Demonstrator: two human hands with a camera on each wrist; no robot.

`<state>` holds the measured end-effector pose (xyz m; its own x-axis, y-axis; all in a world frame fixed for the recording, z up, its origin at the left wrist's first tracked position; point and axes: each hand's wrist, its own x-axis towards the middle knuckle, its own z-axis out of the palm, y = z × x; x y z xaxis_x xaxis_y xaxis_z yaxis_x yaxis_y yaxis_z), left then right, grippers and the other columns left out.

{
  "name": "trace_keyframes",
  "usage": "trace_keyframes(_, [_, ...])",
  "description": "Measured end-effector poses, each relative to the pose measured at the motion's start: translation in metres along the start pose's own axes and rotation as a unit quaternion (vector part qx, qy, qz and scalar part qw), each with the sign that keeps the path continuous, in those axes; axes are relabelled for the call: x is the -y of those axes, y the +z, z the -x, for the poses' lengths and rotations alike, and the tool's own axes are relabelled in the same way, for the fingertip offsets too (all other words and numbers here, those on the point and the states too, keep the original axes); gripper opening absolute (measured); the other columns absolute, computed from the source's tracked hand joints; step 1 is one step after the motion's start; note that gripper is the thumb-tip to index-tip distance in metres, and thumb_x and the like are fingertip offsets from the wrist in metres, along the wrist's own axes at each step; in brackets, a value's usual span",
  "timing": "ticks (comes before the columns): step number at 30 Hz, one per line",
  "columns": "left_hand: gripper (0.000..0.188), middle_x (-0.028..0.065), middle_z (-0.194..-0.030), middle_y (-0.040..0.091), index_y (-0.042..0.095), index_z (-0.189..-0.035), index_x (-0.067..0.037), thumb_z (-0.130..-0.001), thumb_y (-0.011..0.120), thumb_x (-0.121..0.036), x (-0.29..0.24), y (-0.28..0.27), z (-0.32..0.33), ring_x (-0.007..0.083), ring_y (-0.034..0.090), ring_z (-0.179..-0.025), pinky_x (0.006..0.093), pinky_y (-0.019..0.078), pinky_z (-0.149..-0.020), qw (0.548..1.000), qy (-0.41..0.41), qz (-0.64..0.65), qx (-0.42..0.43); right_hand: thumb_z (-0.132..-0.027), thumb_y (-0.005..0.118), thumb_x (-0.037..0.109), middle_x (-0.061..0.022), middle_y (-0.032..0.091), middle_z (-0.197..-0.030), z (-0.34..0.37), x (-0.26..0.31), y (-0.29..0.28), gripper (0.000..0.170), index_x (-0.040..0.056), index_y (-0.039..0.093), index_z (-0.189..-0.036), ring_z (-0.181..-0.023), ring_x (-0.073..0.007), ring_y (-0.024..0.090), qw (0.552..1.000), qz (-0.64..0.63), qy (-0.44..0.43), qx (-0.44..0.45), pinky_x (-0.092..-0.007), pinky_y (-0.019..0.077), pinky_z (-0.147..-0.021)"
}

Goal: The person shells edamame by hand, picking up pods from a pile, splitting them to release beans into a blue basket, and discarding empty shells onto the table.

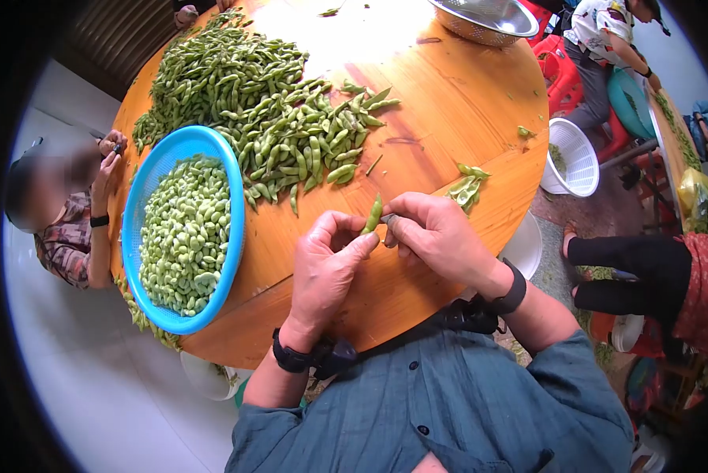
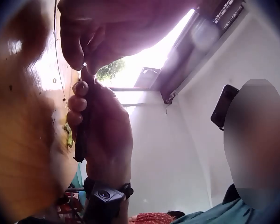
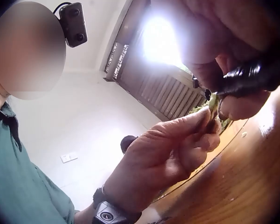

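Note:
My left hand (image 1: 321, 266) pinches a green bean pod (image 1: 374, 213) upright between thumb and fingers, just over the near edge of the round wooden table (image 1: 440, 94). Close beside it, my right hand (image 1: 440, 236) grips a slim tool with a shiny black handle (image 3: 245, 77). A bit of metal shows at the right fingertips in the head view, right at the pod; fingers hide most of the tool, and I cannot tell its kind. Ahead of the hands lies a big heap of unshelled pods (image 1: 235, 94). Left of them, a blue basket (image 1: 237, 213) holds shelled green beans (image 1: 184, 236).
Opened pods (image 1: 467, 188) lie right of my hands. A metal colander (image 1: 480, 27) stands at the table's far edge. Beyond the right edge is a white basket (image 1: 579, 162). A person (image 1: 70, 236) sits at left; others are by a second table at right.

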<state>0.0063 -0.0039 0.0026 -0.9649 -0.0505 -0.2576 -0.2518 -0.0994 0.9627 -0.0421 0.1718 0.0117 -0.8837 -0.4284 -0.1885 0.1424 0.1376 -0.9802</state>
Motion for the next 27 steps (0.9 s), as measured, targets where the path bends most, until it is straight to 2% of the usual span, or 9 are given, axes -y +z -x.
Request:
trace_keyframes(4, [0.014,-0.0012,-0.079,0.061,0.061,-0.095,-0.001,-0.087,0.070,-0.008,-0.002,0.003,0.001,0.0030,0.053,-0.064,0.0188,0.0438,-0.055,0.999,0.025,-0.030,-0.002,-0.089,0.055,0.007,-0.0115,0.067,-0.072,-0.006,-0.003,0.001,0.018,-0.0054,0.065,-0.097,-0.061,-0.0135,0.061,0.999,0.034,-0.022,-0.008,-0.0303,0.0503,-0.060])
trace_keyframes(9, [0.013,0.0010,-0.079,0.061,0.059,-0.092,0.000,-0.086,0.070,-0.005,0.000,0.003,0.001,0.0051,0.055,-0.065,0.0212,0.0453,-0.056,0.998,0.035,-0.050,-0.022,-0.085,0.055,0.005,-0.0218,0.064,-0.075,-0.010,0.002,0.006,0.016,-0.0044,0.064,-0.094,-0.067,-0.0276,0.065,0.988,0.119,-0.093,-0.028,-0.0362,0.0508,-0.064])
trace_keyframes(11, [0.015,0.0032,-0.079,0.060,0.057,-0.090,0.001,-0.084,0.070,-0.001,0.008,0.002,-0.002,0.0080,0.057,-0.067,0.0244,0.0470,-0.058,0.984,0.137,-0.108,-0.039,-0.085,0.055,0.005,-0.0231,0.064,-0.075,-0.010,0.004,0.008,0.015,-0.0045,0.063,-0.093,-0.068,-0.0312,0.065,0.986,0.130,-0.096,-0.032,-0.0375,0.0511,-0.064])
trace_keyframes(14, [0.017,0.0074,-0.082,0.058,0.055,-0.090,0.002,-0.081,0.070,0.002,0.007,-0.001,-0.002,0.0146,0.059,-0.068,0.0280,0.0486,-0.059,0.977,0.149,-0.149,-0.044,-0.084,0.054,0.004,-0.0254,0.063,-0.076,-0.014,0.004,0.012,0.014,-0.0046,0.062,-0.091,-0.070,-0.0377,0.065,0.978,0.158,-0.132,-0.044,-0.0413,0.0511,-0.064])
trace_keyframes(17, [0.019,0.0032,-0.084,0.056,0.053,-0.088,-0.002,-0.082,0.070,0.004,0.004,0.000,-0.003,0.0095,0.054,-0.071,0.0241,0.0458,-0.060,0.931,0.269,-0.240,-0.053,-0.083,0.053,0.003,-0.0272,0.061,-0.076,-0.017,0.004,0.014,0.012,-0.0045,0.059,-0.090,-0.072,-0.0429,0.063,0.965,0.194,-0.168,-0.053,-0.0463,0.0500,-0.063])
trace_keyframes(20, [0.020,0.0063,-0.085,0.056,0.052,-0.088,0.000,-0.081,0.070,0.004,0.003,0.000,-0.003,0.0117,0.054,-0.070,0.0255,0.0462,-0.060,0.904,0.314,-0.280,-0.070,-0.084,0.053,0.003,-0.0284,0.060,-0.075,-0.023,0.004,0.016,0.010,-0.0040,0.057,-0.090,-0.074,-0.0463,0.061,0.959,0.210,-0.184,-0.048,-0.0498,0.0485,-0.063])
trace_keyframes(24, [0.018,0.0036,-0.083,0.057,0.054,-0.088,-0.001,-0.082,0.070,0.003,0.006,-0.004,-0.004,0.0098,0.055,-0.067,0.0240,0.0469,-0.059,0.906,0.317,-0.269,-0.074,-0.084,0.052,0.005,-0.0290,0.059,-0.075,-0.032,0.002,0.014,0.010,-0.0038,0.055,-0.089,-0.074,-0.0480,0.059,0.966,0.186,-0.179,0.004,-0.0512,0.0476,-0.063])
trace_keyframes(26, [0.018,0.0057,-0.082,0.060,0.055,-0.092,0.001,-0.083,0.070,0.002,0.010,-0.011,-0.004,0.0126,0.059,-0.068,0.0276,0.0483,-0.058,0.979,0.147,-0.140,-0.033,-0.084,0.052,0.005,-0.0288,0.059,-0.075,-0.033,0.003,0.013,0.010,-0.0038,0.054,-0.088,-0.075,-0.0479,0.059,0.964,0.197,-0.179,0.015,-0.0511,0.0475,-0.064])
trace_keyframes(27, [0.014,0.0021,-0.080,0.063,0.058,-0.093,-0.001,-0.086,0.069,-0.001,0.000,-0.010,-0.001,0.0074,0.058,-0.068,0.0237,0.0483,-0.057,0.997,0.060,-0.037,-0.016,-0.085,0.052,0.005,-0.0286,0.058,-0.075,-0.034,0.003,0.012,0.010,-0.0037,0.053,-0.087,-0.076,-0.0479,0.059,0.961,0.208,-0.180,0.026,-0.0509,0.0474,-0.064])
